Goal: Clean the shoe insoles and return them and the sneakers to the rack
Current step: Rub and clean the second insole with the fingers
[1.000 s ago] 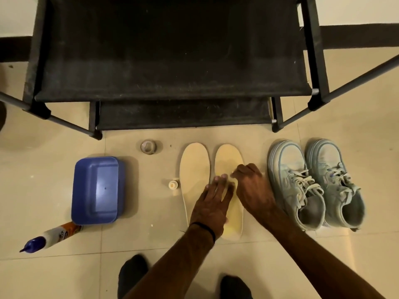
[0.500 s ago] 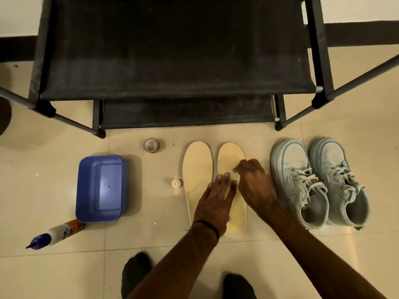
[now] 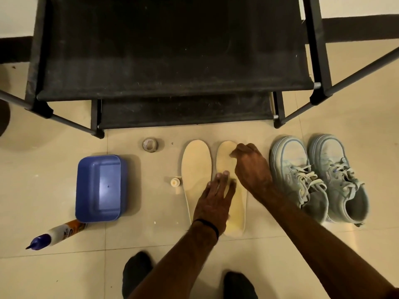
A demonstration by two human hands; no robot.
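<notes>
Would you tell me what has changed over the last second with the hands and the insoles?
The right hand, fingers curled, has slid along the right insole toward its toe end near the rack. The left hand stays flat across both insoles, pinning them. The left insole, sneakers, blue tub and bottle have not moved.

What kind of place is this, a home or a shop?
Probably a home, near an entrance or hallway, though I cannot be sure. A black shoe rack stands on a beige tiled floor, and one pair of worn sneakers sits beside two insoles laid out for cleaning.
</notes>
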